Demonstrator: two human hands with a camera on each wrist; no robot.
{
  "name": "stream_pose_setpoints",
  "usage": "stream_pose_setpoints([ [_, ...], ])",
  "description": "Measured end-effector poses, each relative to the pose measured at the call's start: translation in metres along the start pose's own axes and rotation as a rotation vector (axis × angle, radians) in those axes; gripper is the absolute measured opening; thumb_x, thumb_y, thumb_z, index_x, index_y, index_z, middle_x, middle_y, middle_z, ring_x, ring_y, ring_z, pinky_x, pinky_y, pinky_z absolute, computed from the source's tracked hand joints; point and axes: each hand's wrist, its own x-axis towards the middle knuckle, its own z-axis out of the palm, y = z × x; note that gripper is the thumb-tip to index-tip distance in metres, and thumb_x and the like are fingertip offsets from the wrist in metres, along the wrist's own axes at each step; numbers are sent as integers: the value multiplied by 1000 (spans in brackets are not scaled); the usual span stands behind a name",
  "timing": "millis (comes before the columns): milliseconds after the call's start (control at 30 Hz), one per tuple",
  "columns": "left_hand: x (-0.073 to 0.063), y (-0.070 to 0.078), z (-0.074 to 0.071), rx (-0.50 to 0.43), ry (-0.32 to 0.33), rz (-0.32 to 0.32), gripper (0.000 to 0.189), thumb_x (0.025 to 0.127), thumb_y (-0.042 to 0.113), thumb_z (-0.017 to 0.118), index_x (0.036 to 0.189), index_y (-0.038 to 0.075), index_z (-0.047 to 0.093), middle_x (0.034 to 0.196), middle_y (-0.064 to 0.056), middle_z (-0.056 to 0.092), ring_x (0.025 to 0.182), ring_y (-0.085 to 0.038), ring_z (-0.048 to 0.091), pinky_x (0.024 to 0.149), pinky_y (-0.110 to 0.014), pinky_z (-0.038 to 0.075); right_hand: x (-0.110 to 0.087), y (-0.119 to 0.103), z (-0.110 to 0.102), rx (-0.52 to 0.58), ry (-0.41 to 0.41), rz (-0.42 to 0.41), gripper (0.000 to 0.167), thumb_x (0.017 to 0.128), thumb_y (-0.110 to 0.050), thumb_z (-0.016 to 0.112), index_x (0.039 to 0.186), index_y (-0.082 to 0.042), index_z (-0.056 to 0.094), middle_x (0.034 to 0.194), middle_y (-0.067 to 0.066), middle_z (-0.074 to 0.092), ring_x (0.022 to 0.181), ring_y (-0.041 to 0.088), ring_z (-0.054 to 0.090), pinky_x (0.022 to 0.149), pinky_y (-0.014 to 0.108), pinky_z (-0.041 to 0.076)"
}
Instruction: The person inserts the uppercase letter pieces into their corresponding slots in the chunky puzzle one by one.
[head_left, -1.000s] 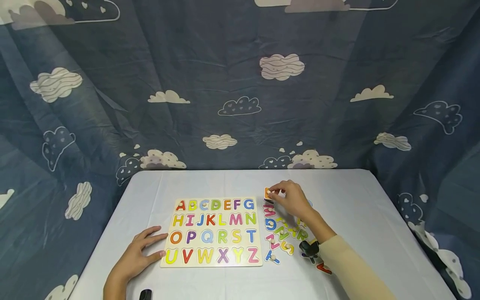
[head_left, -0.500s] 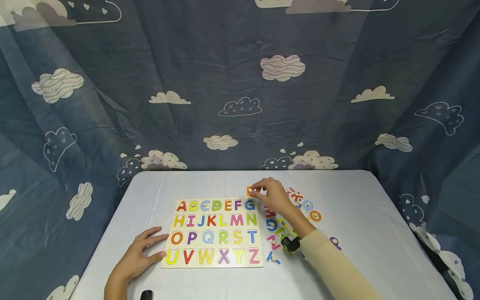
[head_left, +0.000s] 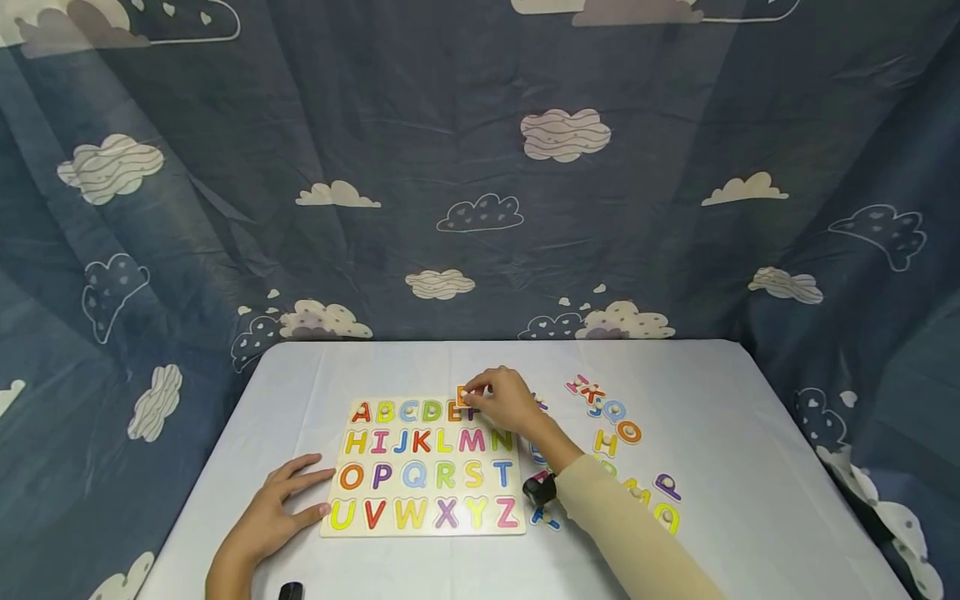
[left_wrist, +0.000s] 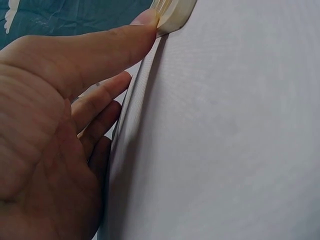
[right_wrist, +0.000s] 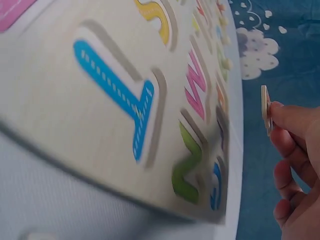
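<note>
My right hand [head_left: 504,402] pinches an orange letter puzzle piece [head_left: 461,395] between thumb and fingertips, over the top row of the wooden alphabet board [head_left: 491,493], around E and F. In the right wrist view the piece [right_wrist: 265,107] is seen edge-on, raised above the board's face. Several letters at the top left, such as B [head_left: 386,412], carry knobs. At the board's lower left, my left hand [head_left: 262,515] lies with fingers spread, thumb and fingertips at the edge. The left wrist view has the thumb [left_wrist: 110,47] against the board's side [left_wrist: 177,17].
Loose knobbed letters lie right of the board, among them an orange O [head_left: 629,432], a yellow H [head_left: 604,443] and a purple P [head_left: 667,487]; my right forearm hides others. A black object [head_left: 291,591] sits at the front edge of the white table [head_left: 420,571].
My right hand has carried the orange letter piece leftward, from beside the loose letters to above the board's top row. The left hand has stayed at the board's edge.
</note>
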Motion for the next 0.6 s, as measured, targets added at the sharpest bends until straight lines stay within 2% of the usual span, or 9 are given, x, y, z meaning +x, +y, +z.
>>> stream_pose_setpoints([
  [300, -1, -3, 0, -19, 6, 18, 54, 80, 36, 88, 129, 21, 74, 155, -10, 49, 148, -43, 32, 112, -77, 29, 3, -4, 26, -5, -59, 18, 13, 94, -27, 77, 101, -18, 83, 77, -10, 64, 77, 11, 50, 73, 28, 43],
  [433, 0, -4, 1, -23, 4, 12, 54, 79, 36, 88, 129, 21, 74, 155, -10, 49, 148, -43, 32, 113, -76, 29, 2, -2, 34, -8, -56, 29, 13, 93, -27, 77, 99, -18, 83, 76, -10, 63, 78, 10, 51, 78, 29, 43],
  [600, 0, -4, 0, -24, 9, 11, 54, 80, 37, 88, 129, 21, 74, 155, -10, 49, 148, -43, 32, 113, -76, 29, 2, -2, 37, -3, -49, 40, 13, 93, -28, 77, 98, -17, 82, 74, -11, 63, 76, 9, 53, 75, 29, 44],
])
